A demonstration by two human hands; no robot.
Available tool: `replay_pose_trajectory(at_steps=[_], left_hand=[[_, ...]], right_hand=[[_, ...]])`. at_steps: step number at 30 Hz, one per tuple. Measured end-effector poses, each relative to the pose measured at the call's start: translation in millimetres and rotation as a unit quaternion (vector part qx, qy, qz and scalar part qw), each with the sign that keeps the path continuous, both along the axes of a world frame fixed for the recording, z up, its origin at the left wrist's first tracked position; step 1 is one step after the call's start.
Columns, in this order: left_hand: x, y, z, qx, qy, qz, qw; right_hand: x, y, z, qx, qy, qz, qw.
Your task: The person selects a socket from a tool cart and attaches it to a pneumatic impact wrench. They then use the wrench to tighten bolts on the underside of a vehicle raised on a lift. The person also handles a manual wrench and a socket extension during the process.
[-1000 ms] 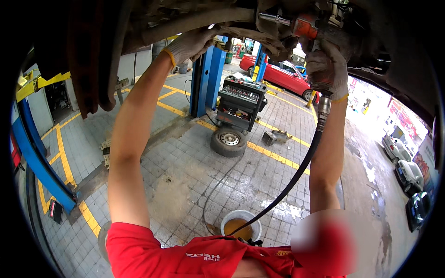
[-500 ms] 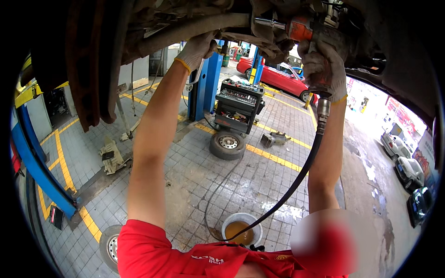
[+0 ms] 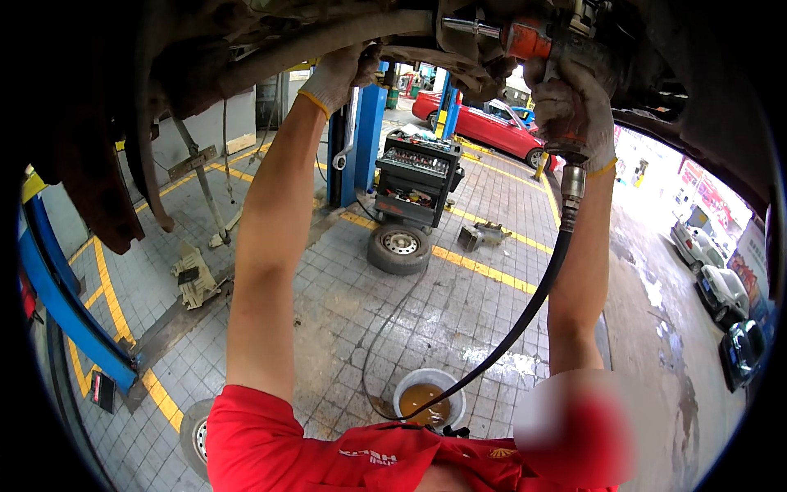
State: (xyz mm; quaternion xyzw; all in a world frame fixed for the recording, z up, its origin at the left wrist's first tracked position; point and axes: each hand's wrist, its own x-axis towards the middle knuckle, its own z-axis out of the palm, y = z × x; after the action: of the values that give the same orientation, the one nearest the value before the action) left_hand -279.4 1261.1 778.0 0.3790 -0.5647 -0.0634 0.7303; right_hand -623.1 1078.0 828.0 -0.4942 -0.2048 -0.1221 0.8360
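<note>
The right hand (image 3: 578, 98), in a pale knit glove, is wrapped around the handle of an orange-red air impact wrench (image 3: 529, 38), raised against the underside of a lifted car (image 3: 344, 34). A chrome socket extension (image 3: 471, 26) points left from the tool's nose to a dark bracket, and a black air hose (image 3: 516, 328) curves down from the handle. The left hand (image 3: 338, 75), gloved likewise, reaches up under a thick pipe with fingers curled; a ring-ended spanner (image 3: 350, 131) hangs just below it. Beneath lies a grey tiled floor (image 3: 328, 361) with yellow lines, bearing a bucket (image 3: 461, 400) of brown liquid, a wheel (image 3: 399, 246) and a metal housing (image 3: 484, 235). A black tool cart (image 3: 414, 184) stands near a blue lift post (image 3: 370, 135), with a red car (image 3: 492, 127) farther back. The left fingertips and the spanner's upper end are hidden, so I cannot tell whether that hand grips it. The extension's far tip is lost in shadow, a second wheel (image 3: 195, 439) is partly covered by the red sleeve (image 3: 254, 435), and a blurred disc obscures the lower right.
</note>
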Motion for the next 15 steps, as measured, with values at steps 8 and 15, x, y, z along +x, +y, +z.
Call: replay_pose_trajectory(at_steps=[8,15], left_hand=[[-27,6,-14,0.016,0.067,0.038,0.997],[-33,0,-8,0.035,-0.022,-0.025,0.999]], right_hand=[[-2,9,0,0.026,-0.003,-0.054,0.998],[0,2,-2,-0.004,-0.030,0.053,0.998]])
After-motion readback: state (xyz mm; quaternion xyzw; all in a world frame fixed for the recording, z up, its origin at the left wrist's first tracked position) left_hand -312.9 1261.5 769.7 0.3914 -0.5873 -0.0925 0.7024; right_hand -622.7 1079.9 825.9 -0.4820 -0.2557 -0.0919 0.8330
